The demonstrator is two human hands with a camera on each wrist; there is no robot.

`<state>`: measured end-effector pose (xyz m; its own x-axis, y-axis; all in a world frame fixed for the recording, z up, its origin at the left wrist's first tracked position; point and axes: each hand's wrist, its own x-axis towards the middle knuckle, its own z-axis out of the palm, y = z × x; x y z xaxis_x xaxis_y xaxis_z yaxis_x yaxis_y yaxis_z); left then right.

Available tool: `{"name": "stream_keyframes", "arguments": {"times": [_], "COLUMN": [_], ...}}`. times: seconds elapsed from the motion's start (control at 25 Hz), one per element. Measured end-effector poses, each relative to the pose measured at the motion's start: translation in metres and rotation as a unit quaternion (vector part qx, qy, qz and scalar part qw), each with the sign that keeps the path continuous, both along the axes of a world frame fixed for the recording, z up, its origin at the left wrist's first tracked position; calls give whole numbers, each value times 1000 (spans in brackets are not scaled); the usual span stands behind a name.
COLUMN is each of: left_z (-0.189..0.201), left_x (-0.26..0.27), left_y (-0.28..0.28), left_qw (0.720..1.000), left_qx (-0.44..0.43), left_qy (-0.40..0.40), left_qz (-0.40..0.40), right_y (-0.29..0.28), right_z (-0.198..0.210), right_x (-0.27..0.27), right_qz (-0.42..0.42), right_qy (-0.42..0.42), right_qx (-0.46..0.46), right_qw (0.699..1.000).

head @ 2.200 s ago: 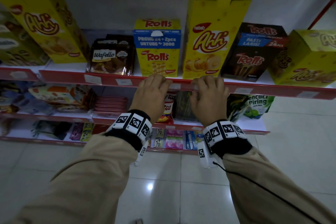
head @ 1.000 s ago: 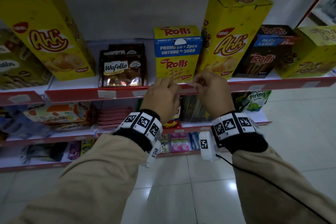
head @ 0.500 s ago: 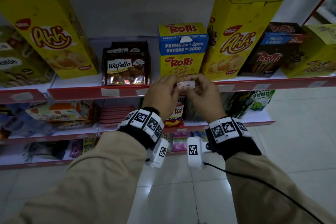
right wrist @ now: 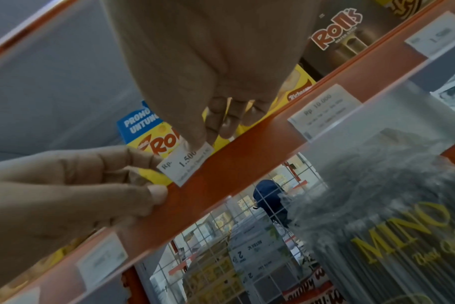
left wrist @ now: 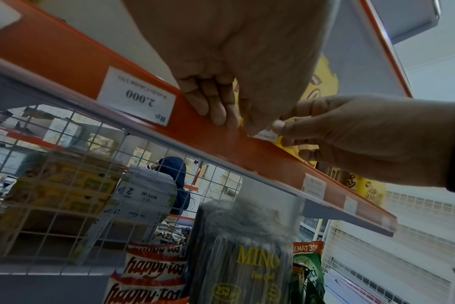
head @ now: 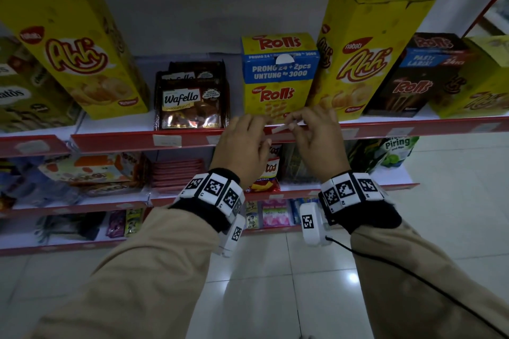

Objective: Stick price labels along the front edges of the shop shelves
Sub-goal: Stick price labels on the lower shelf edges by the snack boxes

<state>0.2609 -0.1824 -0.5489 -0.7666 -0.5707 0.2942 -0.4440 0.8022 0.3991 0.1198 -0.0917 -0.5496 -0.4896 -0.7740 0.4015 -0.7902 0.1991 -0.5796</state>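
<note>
A small white price label (head: 282, 128) printed "Rp. 1.500" (right wrist: 184, 163) is held between both hands at the top of the red shelf edge strip (head: 385, 129), just below the yellow Rolls box (head: 279, 77). My left hand (head: 265, 121) pinches its left end, the thumb (right wrist: 157, 193) lying on the strip (right wrist: 247, 148). My right hand (head: 292, 124) pinches the right end from above (right wrist: 203, 136). In the left wrist view the label (left wrist: 267, 134) mostly hides behind my left hand (left wrist: 221, 112), with the right hand (left wrist: 283, 125) reaching in from the right.
Other labels sit stuck on the strip: one left of my hands (head: 167, 140), a "2.000" label (left wrist: 138, 96), a "10.000" label (right wrist: 322, 111). Wafello packs (head: 191, 102) and a tall Ahh box (head: 366, 49) flank the Rolls box. A person in a dark hood (left wrist: 175, 181) stands behind the mesh.
The hands left the strip they were pressing, came together holding a label face-up in front of it, and now have tipped it edge-on against the strip's top.
</note>
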Motion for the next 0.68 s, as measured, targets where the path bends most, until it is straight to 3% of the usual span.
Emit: {"name": "stream_keyframes", "arguments": {"times": [0.68], "left_z": [-6], "left_x": [-3], "left_y": [4], "left_qw": [992], "left_qx": [-106], "left_qy": [-60], "left_qz": [6], "right_y": [5], "right_z": [-7], "right_x": [6], "right_qz": [12], "right_qy": [195], "right_qx": [94], "right_qw": [976]}}
